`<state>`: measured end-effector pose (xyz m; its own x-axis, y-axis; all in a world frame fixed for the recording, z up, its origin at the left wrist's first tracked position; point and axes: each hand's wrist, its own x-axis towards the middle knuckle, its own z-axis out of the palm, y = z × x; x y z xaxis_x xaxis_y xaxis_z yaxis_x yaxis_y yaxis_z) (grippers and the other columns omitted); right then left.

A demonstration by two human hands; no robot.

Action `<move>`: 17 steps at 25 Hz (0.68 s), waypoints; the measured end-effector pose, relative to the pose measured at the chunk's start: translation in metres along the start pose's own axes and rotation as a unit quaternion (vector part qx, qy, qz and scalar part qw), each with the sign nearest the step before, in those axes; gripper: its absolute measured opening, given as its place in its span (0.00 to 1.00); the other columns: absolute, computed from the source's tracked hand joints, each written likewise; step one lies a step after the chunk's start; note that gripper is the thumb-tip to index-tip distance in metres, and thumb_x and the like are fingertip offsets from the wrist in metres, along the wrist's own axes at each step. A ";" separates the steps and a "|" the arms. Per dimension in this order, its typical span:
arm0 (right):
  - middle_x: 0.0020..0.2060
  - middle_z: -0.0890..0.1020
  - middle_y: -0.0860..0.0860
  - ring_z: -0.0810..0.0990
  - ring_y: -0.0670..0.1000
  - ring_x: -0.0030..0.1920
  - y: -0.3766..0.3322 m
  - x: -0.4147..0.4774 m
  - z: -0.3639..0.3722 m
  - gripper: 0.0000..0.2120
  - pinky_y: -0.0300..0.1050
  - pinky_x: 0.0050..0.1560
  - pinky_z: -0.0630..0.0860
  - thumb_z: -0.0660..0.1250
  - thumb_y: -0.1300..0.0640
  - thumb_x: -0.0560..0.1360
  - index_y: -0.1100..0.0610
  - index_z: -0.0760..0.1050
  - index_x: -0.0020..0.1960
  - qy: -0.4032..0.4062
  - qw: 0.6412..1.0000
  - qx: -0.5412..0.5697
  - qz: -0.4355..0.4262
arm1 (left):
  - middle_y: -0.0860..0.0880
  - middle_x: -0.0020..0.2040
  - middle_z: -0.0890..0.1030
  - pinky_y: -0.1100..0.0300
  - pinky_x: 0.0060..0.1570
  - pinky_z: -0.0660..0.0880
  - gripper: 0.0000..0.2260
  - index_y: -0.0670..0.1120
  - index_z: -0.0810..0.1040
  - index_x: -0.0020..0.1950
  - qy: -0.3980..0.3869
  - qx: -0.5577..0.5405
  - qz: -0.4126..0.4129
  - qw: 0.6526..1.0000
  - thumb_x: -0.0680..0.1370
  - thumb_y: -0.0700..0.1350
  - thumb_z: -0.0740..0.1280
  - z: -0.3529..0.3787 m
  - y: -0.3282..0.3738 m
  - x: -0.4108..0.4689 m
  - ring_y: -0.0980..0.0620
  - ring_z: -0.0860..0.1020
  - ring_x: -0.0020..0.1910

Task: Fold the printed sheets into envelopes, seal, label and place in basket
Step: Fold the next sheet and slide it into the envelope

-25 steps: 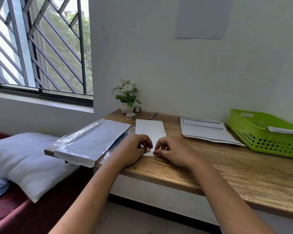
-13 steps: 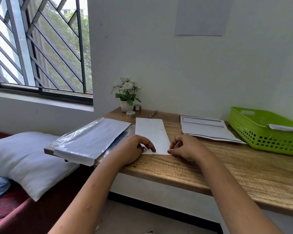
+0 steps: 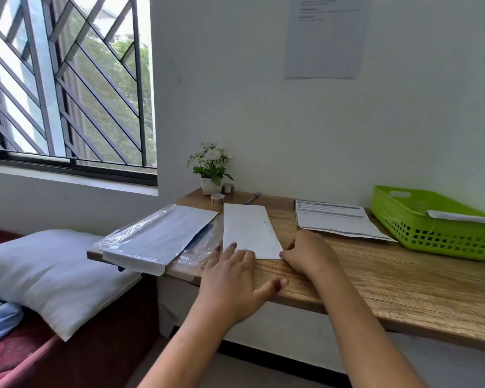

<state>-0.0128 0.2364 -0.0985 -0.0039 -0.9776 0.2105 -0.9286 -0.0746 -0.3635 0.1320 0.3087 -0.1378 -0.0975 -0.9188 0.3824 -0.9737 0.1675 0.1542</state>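
Folded sheet (image 3: 248, 231): flat on counter (image 3: 375, 275), between envelope pack (image 3: 157, 242) and printed sheets (image 3: 336, 219).
Left hand (image 3: 230, 278): fingers (image 3: 233, 249) straight, spread, tips on sheet's near left corner.
Right hand (image 3: 305, 253): fingers curled at near right corner; hold unclear.

A white pot of white flowers (image 3: 211, 169) stands at the far left corner of the wooden table (image 3: 375, 275), against the wall. Off the table's left edge, a white pillow (image 3: 45, 264) lies on a red bed (image 3: 25, 357) under a barred window (image 3: 67, 79). A paper notice (image 3: 324, 37) hangs on the wall.
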 end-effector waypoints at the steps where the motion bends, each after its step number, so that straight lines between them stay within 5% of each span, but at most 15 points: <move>1: 0.50 0.82 0.52 0.80 0.53 0.51 -0.003 -0.003 0.001 0.14 0.45 0.45 0.75 0.69 0.50 0.71 0.55 0.79 0.55 0.002 1.000 -0.009 0.000 | 0.52 0.61 0.74 0.53 0.69 0.59 0.39 0.50 0.70 0.59 0.013 -0.001 0.008 1.000 0.65 0.77 0.42 0.000 0.001 -0.003 0.51 0.66 0.67; 5: 0.53 0.81 0.55 0.79 0.55 0.54 -0.006 -0.006 -0.005 0.21 0.44 0.44 0.71 0.72 0.47 0.70 0.57 0.76 0.58 -0.034 0.999 -0.013 0.016 | 0.57 0.53 0.76 0.61 0.48 0.69 0.35 0.54 0.70 0.54 0.057 0.025 0.065 0.996 0.62 0.79 0.53 -0.003 0.000 -0.012 0.56 0.73 0.54; 10: 0.54 0.81 0.53 0.79 0.52 0.54 -0.002 -0.008 -0.013 0.19 0.43 0.48 0.74 0.72 0.49 0.71 0.57 0.78 0.58 -0.082 0.997 -0.007 0.011 | 0.57 0.37 0.77 0.63 0.30 0.70 0.13 0.54 0.74 0.42 0.131 0.019 0.116 0.984 0.64 0.58 0.71 0.001 0.005 -0.024 0.55 0.77 0.36; 15: 0.53 0.81 0.50 0.78 0.49 0.51 0.009 -0.016 -0.016 0.16 0.42 0.47 0.72 0.74 0.52 0.70 0.54 0.78 0.56 -0.076 0.995 0.070 -0.002 | 0.57 0.37 0.76 0.63 0.31 0.71 0.13 0.53 0.77 0.43 0.141 -0.035 0.148 0.978 0.62 0.48 0.75 0.006 0.008 -0.032 0.54 0.76 0.35; 17: 0.52 0.81 0.50 0.78 0.49 0.52 0.014 -0.018 -0.017 0.15 0.42 0.49 0.73 0.74 0.52 0.70 0.53 0.78 0.55 -0.069 0.994 0.087 -0.001 | 0.58 0.43 0.77 0.63 0.38 0.72 0.15 0.56 0.76 0.47 0.101 -0.022 0.129 0.986 0.64 0.48 0.75 -0.003 0.009 -0.028 0.56 0.76 0.42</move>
<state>-0.0317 0.2561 -0.0922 0.0601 -0.9941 0.0898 -0.8505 -0.0981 -0.5167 0.1269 0.3373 -0.1444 -0.2927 -0.7548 0.5871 -0.9118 0.4053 0.0665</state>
